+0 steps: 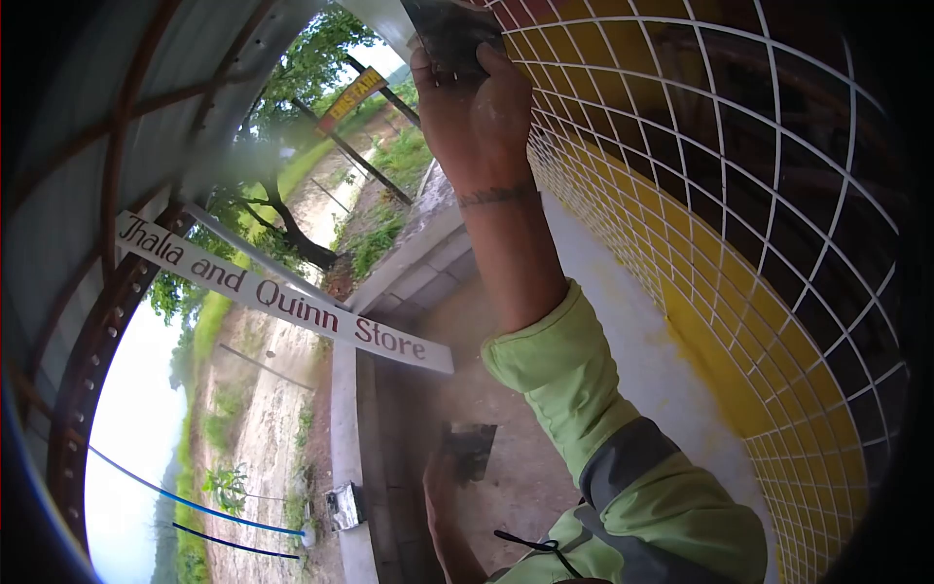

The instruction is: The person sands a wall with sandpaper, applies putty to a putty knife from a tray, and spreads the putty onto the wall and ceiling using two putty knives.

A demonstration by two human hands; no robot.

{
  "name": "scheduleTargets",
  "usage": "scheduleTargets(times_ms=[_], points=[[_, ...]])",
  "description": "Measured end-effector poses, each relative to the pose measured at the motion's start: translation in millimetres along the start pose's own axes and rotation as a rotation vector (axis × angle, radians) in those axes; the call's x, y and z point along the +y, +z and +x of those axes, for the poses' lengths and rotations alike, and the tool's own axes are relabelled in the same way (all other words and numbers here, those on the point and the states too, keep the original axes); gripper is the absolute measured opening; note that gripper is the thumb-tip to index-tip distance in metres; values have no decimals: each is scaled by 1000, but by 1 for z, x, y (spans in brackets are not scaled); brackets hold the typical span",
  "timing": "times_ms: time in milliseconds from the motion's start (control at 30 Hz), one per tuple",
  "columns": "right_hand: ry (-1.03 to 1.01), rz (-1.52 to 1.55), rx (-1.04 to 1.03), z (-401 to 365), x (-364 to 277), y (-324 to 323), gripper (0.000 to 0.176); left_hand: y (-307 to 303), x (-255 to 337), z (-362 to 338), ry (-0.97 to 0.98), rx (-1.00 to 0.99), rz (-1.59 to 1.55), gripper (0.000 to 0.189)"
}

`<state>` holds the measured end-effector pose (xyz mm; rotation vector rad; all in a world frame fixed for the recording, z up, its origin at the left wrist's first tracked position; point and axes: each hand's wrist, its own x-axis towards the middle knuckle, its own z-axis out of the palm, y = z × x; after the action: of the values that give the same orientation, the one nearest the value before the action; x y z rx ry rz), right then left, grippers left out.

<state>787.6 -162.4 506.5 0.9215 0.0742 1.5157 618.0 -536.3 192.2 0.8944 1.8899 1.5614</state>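
My right hand (pixel 477 112), in the rolled-up green sleeve, reaches up to the top of the view. Its fingers are closed on a dark flat piece (pixel 452 39), cut off by the frame edge, against a pale surface (pixel 389 19). I cannot make out its exact kind. Lower down, in dim light, my left hand (pixel 437 465) is at the edge of another dark rectangular piece (pixel 472 450) and seems to grip it; its fingers are mostly hidden. A dark cord (pixel 530 541) hangs near my chest.
White wire mesh (pixel 720 127) runs along the right over a yellow-painted wall band (pixel 715 292). A sign reading "Thalia and Quinn Store" (pixel 282 292) hangs at left under a metal roof (pixel 58 127). A low block wall (pixel 345 419) borders the grassy ground outside.
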Motion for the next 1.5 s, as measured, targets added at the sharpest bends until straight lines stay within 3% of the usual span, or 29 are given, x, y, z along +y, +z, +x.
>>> scheduleTargets(times_ms=[133,233,500,733,833,933,1033,1200,1300,1400,1500], points=[[-75,116,-59,6,20,-1,30,14,18,-5,-15,34,-3,40],[-13,397,-21,10,37,1,32,22,30,-8,-23,4,-43,38],[-11,421,-16,19,55,6,25,19,35,-16,-30,44,-43,34],[-80,481,-121,20,56,10,31,26,41,-22,-55,61,-29,33],[94,522,141,1,22,53,23,25,41,-24,-29,49,-19,34],[8,424,213,-19,11,80,25,5,3,-14,7,81,-7,35],[59,485,-153,-27,18,28,36,2,-5,-11,11,102,3,36],[246,21,142,-109,-27,-23,35,21,-1,-6,0,45,-17,37],[230,-281,205,-128,-58,-62,38,22,-3,2,15,-48,8,32],[156,-702,33,-104,-71,-67,33,26,-2,15,52,-79,19,29],[87,-1043,10,-66,-80,-39,31,23,3,19,49,-83,26,30]])
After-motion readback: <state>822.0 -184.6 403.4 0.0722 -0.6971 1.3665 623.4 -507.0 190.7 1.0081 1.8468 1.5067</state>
